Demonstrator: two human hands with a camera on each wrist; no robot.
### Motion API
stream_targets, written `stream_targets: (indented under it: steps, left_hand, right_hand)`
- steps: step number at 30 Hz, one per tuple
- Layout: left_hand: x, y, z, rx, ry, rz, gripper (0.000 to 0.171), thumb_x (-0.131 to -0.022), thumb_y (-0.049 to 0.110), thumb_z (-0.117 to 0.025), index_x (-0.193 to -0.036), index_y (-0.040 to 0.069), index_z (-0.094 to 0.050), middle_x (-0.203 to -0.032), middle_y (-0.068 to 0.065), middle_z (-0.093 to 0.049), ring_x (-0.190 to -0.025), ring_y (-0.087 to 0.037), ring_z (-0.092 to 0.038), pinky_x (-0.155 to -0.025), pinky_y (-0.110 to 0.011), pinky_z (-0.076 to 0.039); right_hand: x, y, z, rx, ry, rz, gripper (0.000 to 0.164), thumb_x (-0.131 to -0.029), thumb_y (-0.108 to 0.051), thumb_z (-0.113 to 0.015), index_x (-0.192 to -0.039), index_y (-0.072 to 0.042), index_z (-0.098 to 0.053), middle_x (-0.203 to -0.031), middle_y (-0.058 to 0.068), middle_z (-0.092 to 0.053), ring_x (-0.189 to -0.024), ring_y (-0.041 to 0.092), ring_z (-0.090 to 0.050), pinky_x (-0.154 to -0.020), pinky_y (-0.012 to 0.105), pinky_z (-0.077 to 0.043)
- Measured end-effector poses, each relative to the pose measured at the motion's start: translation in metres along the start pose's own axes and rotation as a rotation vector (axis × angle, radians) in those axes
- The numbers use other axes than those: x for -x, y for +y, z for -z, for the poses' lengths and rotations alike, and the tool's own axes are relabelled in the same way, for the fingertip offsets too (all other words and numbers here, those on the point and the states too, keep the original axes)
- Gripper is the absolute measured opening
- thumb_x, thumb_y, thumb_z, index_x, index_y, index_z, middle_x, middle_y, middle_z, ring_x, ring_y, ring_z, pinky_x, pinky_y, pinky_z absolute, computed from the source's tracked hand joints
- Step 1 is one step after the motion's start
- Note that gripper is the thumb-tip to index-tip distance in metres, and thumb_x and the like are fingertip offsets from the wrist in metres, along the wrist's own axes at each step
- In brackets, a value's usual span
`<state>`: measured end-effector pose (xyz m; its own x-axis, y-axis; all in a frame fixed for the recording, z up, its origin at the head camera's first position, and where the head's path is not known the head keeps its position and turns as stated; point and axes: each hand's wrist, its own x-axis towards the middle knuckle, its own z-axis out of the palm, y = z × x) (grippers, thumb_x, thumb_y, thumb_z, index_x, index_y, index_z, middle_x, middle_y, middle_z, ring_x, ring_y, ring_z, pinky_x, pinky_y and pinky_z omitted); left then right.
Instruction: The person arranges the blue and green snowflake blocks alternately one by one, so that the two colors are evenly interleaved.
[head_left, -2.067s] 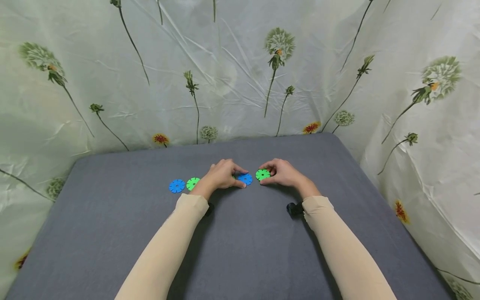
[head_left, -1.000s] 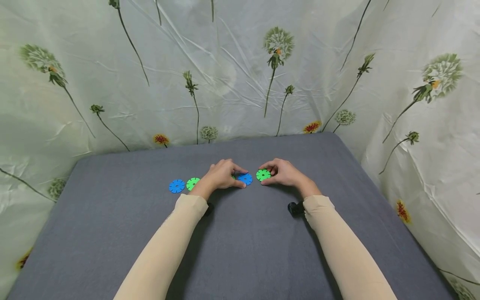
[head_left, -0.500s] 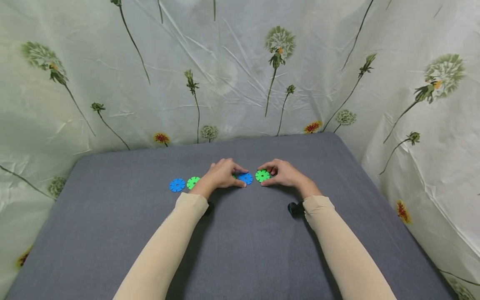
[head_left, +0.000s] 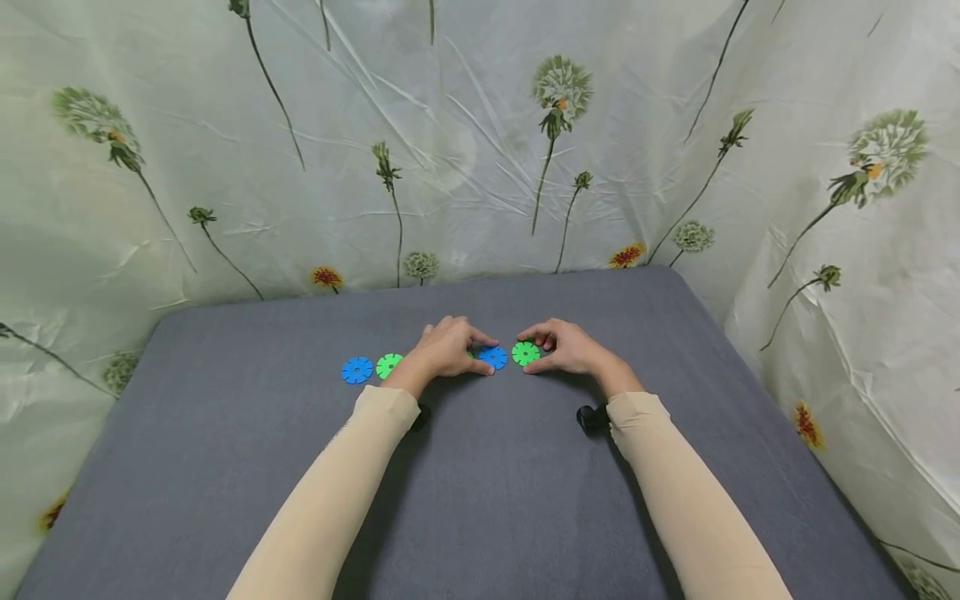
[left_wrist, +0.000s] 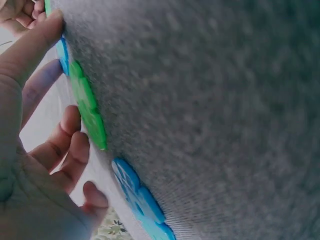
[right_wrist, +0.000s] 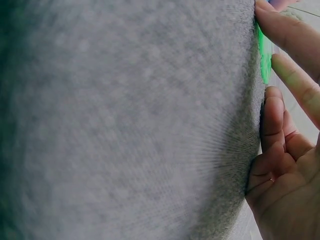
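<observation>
A row of notched plastic discs lies on the grey cloth. My left hand (head_left: 448, 348) pinches a blue notched disc (head_left: 493, 357) between thumb and index finger, its other fingers loosely bent. Just right of it, a green notched disc (head_left: 526, 353) sits between the thumb and index finger of my right hand (head_left: 568, 347). Only a narrow gap shows between these two discs. Under my left palm, another green disc (left_wrist: 89, 110) and a blue disc (left_wrist: 137, 195) lie flat in the left wrist view; in the head view the hand mostly hides them.
At the row's left end lie a blue disc (head_left: 357, 370) and a green disc (head_left: 388, 365), the latter partly behind my left wrist. A grey cloth-covered table (head_left: 495, 500) spreads around the hands. Behind it hangs a pale curtain (head_left: 465, 167) printed with dandelions.
The green disc in my right hand has shifted slightly nearer to me and closer to the blue disc. My left hand keeps its pinch almost unmoved; the head view drifts a little.
</observation>
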<state>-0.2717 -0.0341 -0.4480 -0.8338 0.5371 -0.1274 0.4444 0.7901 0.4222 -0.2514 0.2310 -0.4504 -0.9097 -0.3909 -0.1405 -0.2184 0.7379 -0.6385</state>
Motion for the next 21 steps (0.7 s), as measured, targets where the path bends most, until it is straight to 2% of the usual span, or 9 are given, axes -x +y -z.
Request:
stream_targets:
  steps: [4,6,9,12,17,21]
  left_hand:
    - [0.002,0.005,-0.003,-0.116,0.027,-0.006,0.064,-0.092,0.054,-0.083,-0.151,0.04,-0.063,-0.128,-0.008,-0.061,-0.113,-0.027,-0.052,-0.091,-0.047,-0.038]
    - [0.004,0.006,-0.005,-0.137,0.053,-0.006,0.074,-0.092,0.054,-0.083,-0.158,0.039,-0.055,-0.132,-0.009,-0.06,-0.115,-0.029,-0.052,-0.091,-0.047,-0.039]
    - [0.009,0.003,-0.004,-0.114,0.104,0.002,0.082,-0.093,0.053,-0.083,-0.164,0.036,-0.047,-0.136,-0.01,-0.059,-0.118,-0.03,-0.053,-0.09,-0.047,-0.039]
    - [0.018,0.001,0.001,-0.068,0.147,0.011,0.079,-0.094,0.051,-0.082,-0.163,0.032,-0.047,-0.133,-0.01,-0.059,-0.115,-0.029,-0.052,-0.088,-0.045,-0.038]
    - [0.042,-0.014,0.013,-0.022,0.235,0.033,0.072,-0.098,0.047,-0.078,-0.162,0.03,-0.05,-0.125,-0.01,-0.058,-0.11,-0.029,-0.049,-0.087,-0.046,-0.035]
    - [0.069,-0.03,0.028,-0.016,0.313,0.062,0.07,-0.1,0.045,-0.077,-0.162,0.028,-0.05,-0.139,-0.015,-0.057,-0.126,-0.036,-0.052,-0.095,-0.056,-0.041]
  right_hand:
    - [-0.003,0.001,0.0,0.002,0.003,-0.001,0.058,-0.09,-0.027,-0.09,-0.142,-0.012,-0.07,-0.111,0.008,-0.06,-0.097,0.023,-0.052,-0.09,0.039,-0.044]
    - [-0.003,0.001,-0.001,0.004,0.003,0.0,0.059,-0.089,-0.026,-0.09,-0.143,-0.012,-0.069,-0.11,0.007,-0.06,-0.096,0.023,-0.051,-0.089,0.039,-0.044]
    - [-0.005,0.0,-0.001,0.017,0.002,0.015,0.061,-0.089,-0.027,-0.09,-0.144,-0.011,-0.068,-0.11,0.008,-0.06,-0.095,0.022,-0.052,-0.089,0.039,-0.044]
    - [-0.003,0.002,0.0,0.031,0.009,0.022,0.063,-0.09,-0.028,-0.09,-0.145,-0.01,-0.066,-0.11,0.008,-0.061,-0.095,0.022,-0.053,-0.089,0.039,-0.045]
    - [0.013,0.005,0.006,0.04,0.025,0.013,0.066,-0.092,-0.026,-0.088,-0.149,-0.007,-0.061,-0.116,0.013,-0.061,-0.098,0.023,-0.058,-0.092,0.044,-0.048]
    - [0.033,0.008,0.014,0.065,0.076,0.009,0.066,-0.097,-0.028,-0.083,-0.153,-0.006,-0.057,-0.127,0.02,-0.059,-0.112,0.033,-0.062,-0.098,0.053,-0.052]
